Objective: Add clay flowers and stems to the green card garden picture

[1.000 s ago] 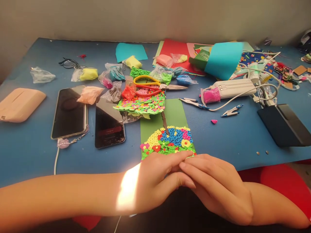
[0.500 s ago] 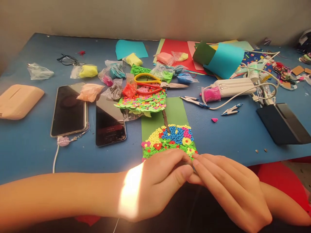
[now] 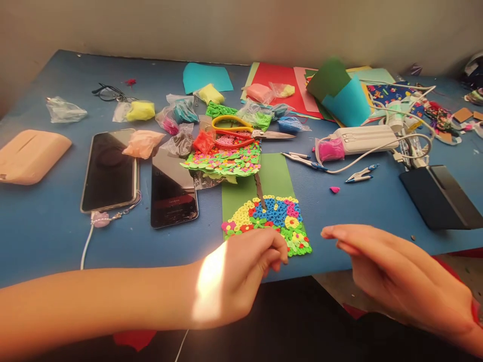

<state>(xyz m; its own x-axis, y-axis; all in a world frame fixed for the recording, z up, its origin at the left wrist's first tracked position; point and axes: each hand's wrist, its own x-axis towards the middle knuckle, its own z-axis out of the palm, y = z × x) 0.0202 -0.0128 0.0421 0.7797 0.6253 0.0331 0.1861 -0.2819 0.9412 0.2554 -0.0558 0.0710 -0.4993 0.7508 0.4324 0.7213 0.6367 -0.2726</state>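
My left hand [image 3: 249, 276] is over the lower edge of the green card, its fingers curled in and its thumb tucked beneath them. Whatever they hold, if anything, is hidden. To the right, apart from it, my right hand [image 3: 400, 276] hangs over the table's front edge, its fingers stretched out side by side and nothing visible in them. The green card [image 3: 277, 176] carries small clay rings and flowers [image 3: 273, 211] in blue, yellow, pink, red and green. A brown strip [image 3: 259, 188] joins these to a flower-covered treetop [image 3: 226, 161], on which scissors [image 3: 241, 133] partly lie.
Several bags of coloured clay [image 3: 141, 110] lie behind the card. Two phones [image 3: 107, 171] and a pink case [image 3: 33, 156] are at left. Compasses [image 3: 304, 160], a pink clay bit [image 3: 334, 189], a white power bank [image 3: 362, 140], cables and a black box [image 3: 441, 196] stand right.
My hands were together with the right fingers against the left. Now the right hand has drawn away to the right, and the left has shifted slightly left, uncovering the card's lower right corner.
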